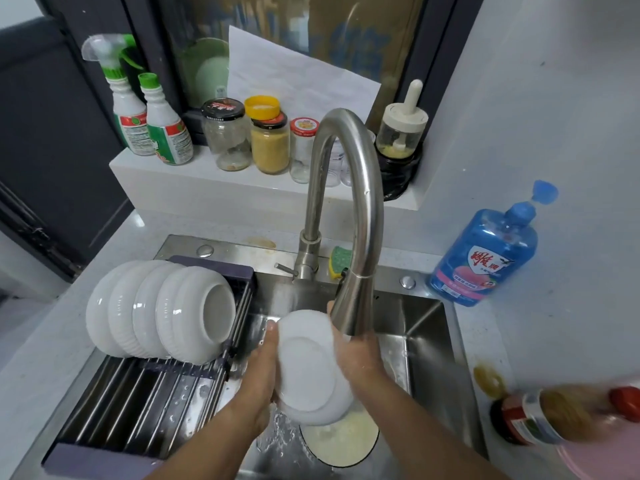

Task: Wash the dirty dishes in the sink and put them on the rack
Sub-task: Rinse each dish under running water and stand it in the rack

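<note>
– Starting big: steel sink [426, 327], basin open on the right, a roll-up rack [138, 386] laid across its left half.
– What's on the rack?
– Four white bowls [162, 313] on their sides, nested in a row at the rack's far end, bases pointing right. The bars nearer the camera are wet with droplets.
– Faucet?
– Tall gooseneck faucet [363, 188] behind the basin. Its spray head hangs just over the right hand.
– Counter?
– Blue detergent bottle [485, 258] to the right of the sink, against the wall.
– Where's the task item?
– White plate [308, 368], held over the middle of the basin. It stands nearly on edge, its underside and foot ring toward the camera, its top rim just beside the spray head.
– Grip?
– Left hand [259, 372] clasps the left rim, thumb on the near face, fingers gone behind. Right hand [360, 358] is on the right rim. Its fingers are mostly hidden behind the plate, and it looks wrapped round the edge, though I can't be sure.
– Anything below?
– Round dish [343, 441] on the basin floor, holding cloudy yellowish water, partly covered by the plate. There are water splashes just left of it.
– Smallest?
– Green-and-yellow sponge [337, 261] on the sink ledge, beside the faucet base.
</note>
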